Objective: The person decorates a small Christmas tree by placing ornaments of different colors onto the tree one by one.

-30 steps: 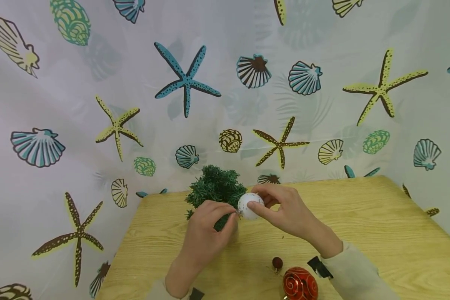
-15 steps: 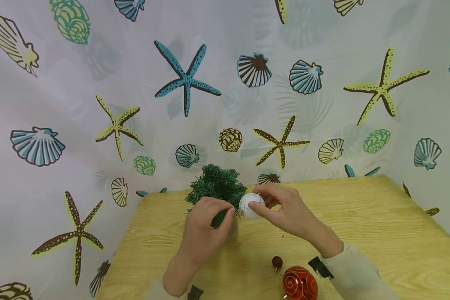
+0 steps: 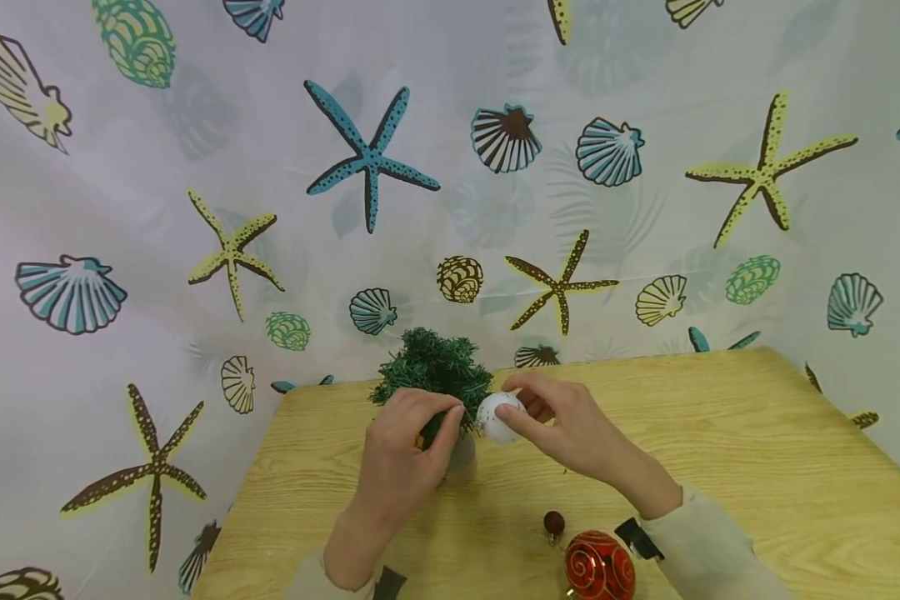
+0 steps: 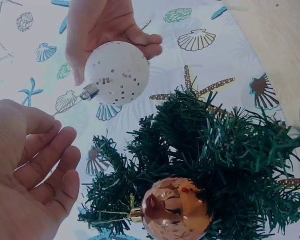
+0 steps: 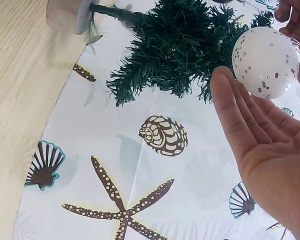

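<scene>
We see the white bauble, flecked with shiny dots, held off the tabletop between the thumb and fingers of the right hand. The left hand pinches a thin loop that runs to the bauble's silver cap, so we find the two hands apart, with the cap between them. The bauble is just right of the green tree, where we also see a shiny copper-coloured bauble against the branches. On the near side lie a red bauble with gold swirls and, just left of it, a small dark red ball. A shell-and-starfish curtain hangs at the far side.
</scene>
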Motion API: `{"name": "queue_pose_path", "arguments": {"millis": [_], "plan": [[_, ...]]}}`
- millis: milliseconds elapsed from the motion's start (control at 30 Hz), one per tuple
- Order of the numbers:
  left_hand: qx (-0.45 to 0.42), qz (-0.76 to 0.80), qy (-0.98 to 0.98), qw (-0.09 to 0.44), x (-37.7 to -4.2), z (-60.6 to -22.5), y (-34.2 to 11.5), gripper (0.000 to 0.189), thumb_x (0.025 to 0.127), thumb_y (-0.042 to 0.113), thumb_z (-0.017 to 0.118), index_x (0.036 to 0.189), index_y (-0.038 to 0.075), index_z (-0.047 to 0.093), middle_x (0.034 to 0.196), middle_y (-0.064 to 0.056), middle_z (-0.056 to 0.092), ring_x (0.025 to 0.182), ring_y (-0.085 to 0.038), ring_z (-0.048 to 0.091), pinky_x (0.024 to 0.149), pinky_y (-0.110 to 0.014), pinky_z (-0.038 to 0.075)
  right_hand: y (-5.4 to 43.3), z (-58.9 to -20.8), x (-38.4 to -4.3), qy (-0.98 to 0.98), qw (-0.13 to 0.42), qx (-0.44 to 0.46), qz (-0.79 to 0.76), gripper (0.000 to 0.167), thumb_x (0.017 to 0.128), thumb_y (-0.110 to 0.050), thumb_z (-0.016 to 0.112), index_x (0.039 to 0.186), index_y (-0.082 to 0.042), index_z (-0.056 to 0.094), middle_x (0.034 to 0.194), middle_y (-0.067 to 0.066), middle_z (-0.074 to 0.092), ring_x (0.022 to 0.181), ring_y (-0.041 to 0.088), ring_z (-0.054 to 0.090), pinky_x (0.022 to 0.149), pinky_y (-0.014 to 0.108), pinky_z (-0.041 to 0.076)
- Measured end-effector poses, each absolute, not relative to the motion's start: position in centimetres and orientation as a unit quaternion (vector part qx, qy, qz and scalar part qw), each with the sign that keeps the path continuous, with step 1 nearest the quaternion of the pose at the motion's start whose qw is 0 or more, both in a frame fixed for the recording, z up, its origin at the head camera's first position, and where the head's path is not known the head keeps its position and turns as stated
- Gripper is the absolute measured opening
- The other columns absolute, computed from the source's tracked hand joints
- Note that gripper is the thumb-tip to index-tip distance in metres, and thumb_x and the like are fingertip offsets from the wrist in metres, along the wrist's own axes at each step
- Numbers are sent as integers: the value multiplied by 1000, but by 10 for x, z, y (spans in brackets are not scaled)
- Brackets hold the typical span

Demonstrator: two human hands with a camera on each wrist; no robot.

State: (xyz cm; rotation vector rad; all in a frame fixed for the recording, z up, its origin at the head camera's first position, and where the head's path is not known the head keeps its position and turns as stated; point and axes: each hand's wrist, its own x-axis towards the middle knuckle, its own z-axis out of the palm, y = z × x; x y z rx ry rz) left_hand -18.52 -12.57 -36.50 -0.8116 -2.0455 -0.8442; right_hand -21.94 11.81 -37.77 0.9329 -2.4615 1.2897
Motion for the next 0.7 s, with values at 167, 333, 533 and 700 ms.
{"name": "queue_pose_path", "arguments": {"millis": [167,333,533,700], "plan": [[-323,-335,-801,376,-184,-362,-122,5,97,12,77,101,10,80,95,-1,79,93,-18,70,82,-35,60,120,-379,-220,-843,61,323,425,30,109,-28,60,133,-12,66,96,-5,77,79,2,70,72,29,60],[-328,-333,-801,374,-184,-362,-119,5,95,9,78,100,9,79,94,-2,79,92,-18,70,83,-36,60,119,-378,-220,-844,68,341,408,31,110,-24,58,133,-7,67,99,-5,77,81,4,70,73,28,60],[-323,-333,-805,370,-183,-362,-118,5,95,9,79,99,10,80,94,-2,79,93,-18,70,83,-36,60,114,-373,-216,-820,135,387,399,20,105,-15,65,123,-12,74,105,-6,77,85,2,68,74,27,58],[-327,-329,-803,374,-185,-362,-117,7,93,7,80,100,9,80,94,-2,79,93,-19,70,82,-37,60,108,-369,-212,-789,196,424,400,20,99,-7,72,115,-19,77,105,-7,76,91,5,68,74,27,57]]}}
